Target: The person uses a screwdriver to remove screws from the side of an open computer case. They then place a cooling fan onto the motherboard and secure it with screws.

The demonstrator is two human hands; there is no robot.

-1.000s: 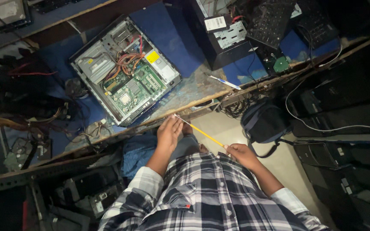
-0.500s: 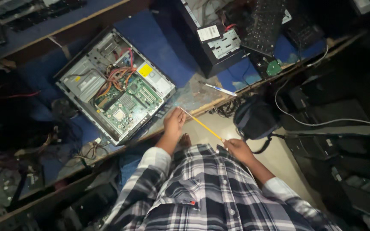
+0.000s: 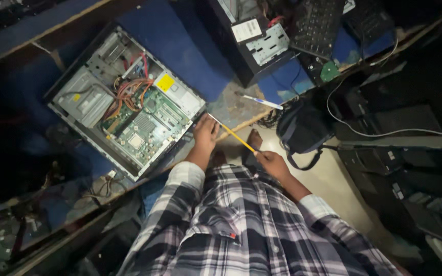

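Closest to me is the plaid shirt, both sleeves reaching forward. My right hand is curled around the near end of a thin yellow-handled screwdriver, fingers pinched on the handle. The tool's long axis runs away from that hand, up and to the left, and its far tip ends just beside my left hand. The left hand lies on the edge of the blue worktop, fingers together and resting flat rather than gripping anything, as far as I can tell. So the tip is nearer the left hand, the handle is in the right.

Just left of the left hand lies the open computer case, on its side, its green board and red and orange wires showing. A pen lies on the worktop past the tip. A dark bag hangs at the bench edge to the right. Further off, a second black case and a keyboard. The room is dim and cluttered.
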